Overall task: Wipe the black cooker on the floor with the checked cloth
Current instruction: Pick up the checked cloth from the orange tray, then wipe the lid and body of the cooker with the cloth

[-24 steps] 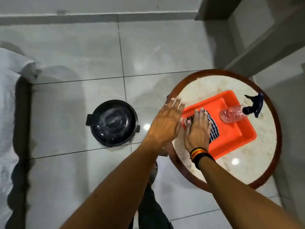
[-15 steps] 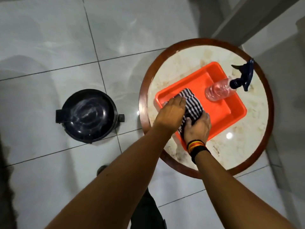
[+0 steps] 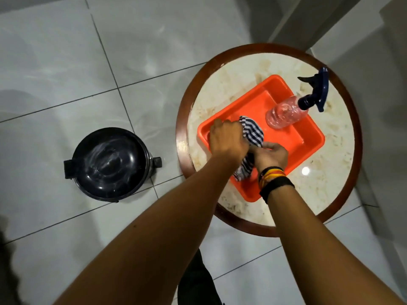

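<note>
The black cooker (image 3: 110, 162) stands on the tiled floor at the left, lid on, with smears on its shiny top. The checked cloth (image 3: 252, 132), dark blue and white, is bunched over the orange tray (image 3: 306, 140) on the round table. My left hand (image 3: 228, 138) is closed on the cloth's upper part. My right hand (image 3: 272, 155), with bands on its wrist, pinches the cloth's lower part, which hangs between my wrists. Both hands are well to the right of the cooker.
A clear spray bottle (image 3: 286, 114) with a dark blue trigger head lies on the tray's far side. The round marble-topped table (image 3: 330, 183) has a brown rim. Grey walls rise at the upper right. My dark trouser leg shows below.
My hands went from flat over the tray to closed on the cloth. The cloth is now gathered and partly lifted off the tray. The view shifted left and down.
</note>
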Tool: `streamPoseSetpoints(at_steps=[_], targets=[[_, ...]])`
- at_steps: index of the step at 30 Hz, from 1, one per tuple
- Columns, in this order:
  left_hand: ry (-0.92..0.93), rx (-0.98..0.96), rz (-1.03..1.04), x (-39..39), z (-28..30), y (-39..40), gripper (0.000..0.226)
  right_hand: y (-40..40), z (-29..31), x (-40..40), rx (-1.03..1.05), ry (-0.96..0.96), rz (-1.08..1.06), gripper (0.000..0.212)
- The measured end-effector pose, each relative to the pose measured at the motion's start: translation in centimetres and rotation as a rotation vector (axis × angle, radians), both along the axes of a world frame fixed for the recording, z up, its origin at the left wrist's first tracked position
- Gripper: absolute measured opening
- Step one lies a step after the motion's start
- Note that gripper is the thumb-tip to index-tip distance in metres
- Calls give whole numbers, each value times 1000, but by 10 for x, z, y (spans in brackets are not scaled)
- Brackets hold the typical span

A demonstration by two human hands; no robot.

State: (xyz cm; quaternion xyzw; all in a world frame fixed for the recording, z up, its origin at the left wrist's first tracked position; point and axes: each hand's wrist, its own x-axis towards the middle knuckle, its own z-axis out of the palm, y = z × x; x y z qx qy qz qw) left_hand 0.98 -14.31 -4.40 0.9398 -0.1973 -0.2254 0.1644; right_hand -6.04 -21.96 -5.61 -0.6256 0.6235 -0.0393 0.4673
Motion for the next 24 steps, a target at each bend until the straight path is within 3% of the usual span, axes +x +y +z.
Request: streamPoseSetpoints(at_steps=[6,13,18,24], targets=[[138,-479,237,23,44,72,26,45,33,24,-181,-428,57,33],[128,-857,570,31,64,206,20,164,69,60,-168,-678,255,41],[155,-885,799,14,33,307,27,247,44,67,-128,-566,572,54],[347,-702,964,-18,-50,386,47,305,-45,68,-143,-228,838,66]])
